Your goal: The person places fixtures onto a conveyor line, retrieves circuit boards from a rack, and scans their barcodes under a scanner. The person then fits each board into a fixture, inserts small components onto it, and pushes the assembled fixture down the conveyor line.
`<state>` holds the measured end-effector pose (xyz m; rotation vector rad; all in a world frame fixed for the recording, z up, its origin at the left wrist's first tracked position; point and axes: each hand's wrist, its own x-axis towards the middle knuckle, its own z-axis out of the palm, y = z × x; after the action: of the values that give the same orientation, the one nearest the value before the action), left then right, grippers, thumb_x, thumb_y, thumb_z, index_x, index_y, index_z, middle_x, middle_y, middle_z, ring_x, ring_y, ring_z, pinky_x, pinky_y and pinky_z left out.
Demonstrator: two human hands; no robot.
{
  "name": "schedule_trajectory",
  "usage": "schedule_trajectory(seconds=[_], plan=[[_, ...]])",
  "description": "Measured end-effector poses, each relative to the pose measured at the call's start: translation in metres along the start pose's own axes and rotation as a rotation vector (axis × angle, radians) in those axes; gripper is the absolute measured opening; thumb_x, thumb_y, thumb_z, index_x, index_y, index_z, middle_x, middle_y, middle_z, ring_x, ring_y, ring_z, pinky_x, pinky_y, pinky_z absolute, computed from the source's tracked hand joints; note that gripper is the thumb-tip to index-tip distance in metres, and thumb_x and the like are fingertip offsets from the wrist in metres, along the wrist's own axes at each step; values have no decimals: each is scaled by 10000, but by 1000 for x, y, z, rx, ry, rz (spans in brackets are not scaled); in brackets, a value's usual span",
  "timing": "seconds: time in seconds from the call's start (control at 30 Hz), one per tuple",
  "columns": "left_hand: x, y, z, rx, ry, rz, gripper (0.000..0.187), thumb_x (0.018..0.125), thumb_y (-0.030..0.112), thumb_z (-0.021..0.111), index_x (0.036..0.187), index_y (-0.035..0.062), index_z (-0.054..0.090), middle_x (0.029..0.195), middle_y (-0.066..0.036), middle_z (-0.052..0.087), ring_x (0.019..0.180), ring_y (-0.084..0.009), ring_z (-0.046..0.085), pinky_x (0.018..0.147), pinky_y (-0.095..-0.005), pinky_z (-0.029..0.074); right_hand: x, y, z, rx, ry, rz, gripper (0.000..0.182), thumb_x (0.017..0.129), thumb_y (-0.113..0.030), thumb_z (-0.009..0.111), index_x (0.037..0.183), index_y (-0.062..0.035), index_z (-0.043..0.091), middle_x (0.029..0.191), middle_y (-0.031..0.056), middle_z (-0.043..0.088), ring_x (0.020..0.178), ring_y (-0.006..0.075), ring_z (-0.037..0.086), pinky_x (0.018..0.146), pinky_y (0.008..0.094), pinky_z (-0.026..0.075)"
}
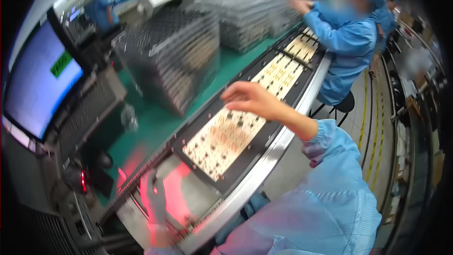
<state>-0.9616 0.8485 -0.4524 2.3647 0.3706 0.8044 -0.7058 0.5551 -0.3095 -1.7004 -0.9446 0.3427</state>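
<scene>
My right hand (247,99) hovers over a pale panel (219,141) dotted with dark and golden parts, which lies in a black frame on the conveyor rail. Its fingers are bent together, and whatever is between them cannot be made out. Lower left, my left hand (155,198) is over the open section of the conveyor, blurred and lit by red light. A small dark thing shows near its fingers, too smeared to identify. Further up the line lie another pale panel (278,73) and a third one (302,47) in the same kind of frame.
Stacks of clear trays (170,56) stand on the green mat (144,134) beyond the rail. A monitor (42,80) and a scanner with a red light (75,178) are at left. A co-worker in blue (347,42) sits at upper right, and the metal edge (278,148) runs along my side.
</scene>
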Motion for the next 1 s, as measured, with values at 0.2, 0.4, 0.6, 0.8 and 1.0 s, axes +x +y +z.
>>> schedule_trajectory(seconds=[0.2, 0.4, 0.6, 0.8, 1.0], plan=[[0, -7, -4, -64, -18, -62, 296, 884, 33, 592, 1179, 17, 597, 1163, -129, 593, 1089, -236, 590, 896, -318, 506, -68, 47, -3, 58, 80, 344, 247, 865, -34, 674, 1102, 9, 618, 1050, 27, 659, 910, 77, 621, 782, 204, 488], [2, -8, -5, -54, 3, -60, 297, 884, 15, 597, 1181, 13, 601, 1153, -116, 606, 1064, -205, 597, 898, -299, 492, -80, 70, 16, -253, 124, 334, 228, 856, -38, 686, 1073, -3, 628, 968, 24, 659, 842, 73, 607, 761, 223, 490], [2, -11, -6, -60, 20, -61, 274, 870, 29, 617, 1143, 13, 623, 1130, -128, 624, 1053, -251, 612, 901, -323, 491, -77, 78, 22, -655, 202, 269, 203, 813, -61, 711, 1008, -15, 680, 907, 66, 661, 806, 149, 626, 737, 270, 488], [1, -14, -4, -50, 38, -11, 289, 847, 22, 640, 1135, 26, 625, 1106, -116, 636, 1034, -259, 620, 898, -329, 488, -80, 82, 27, -708, 217, 239, 179, 822, -51, 700, 998, -20, 685, 882, 70, 642, 814, 167, 640, 742, 274, 489], [-1, -15, -4, -70, 36, -18, 293, 851, 31, 647, 1142, 34, 624, 1104, -109, 642, 1033, -256, 622, 882, -334, 489, -78, 77, 29, -807, 196, 228, 163, 829, -36, 686, 989, -9, 682, 879, 79, 635, 803, 182, 647, 728, 275, 491]])
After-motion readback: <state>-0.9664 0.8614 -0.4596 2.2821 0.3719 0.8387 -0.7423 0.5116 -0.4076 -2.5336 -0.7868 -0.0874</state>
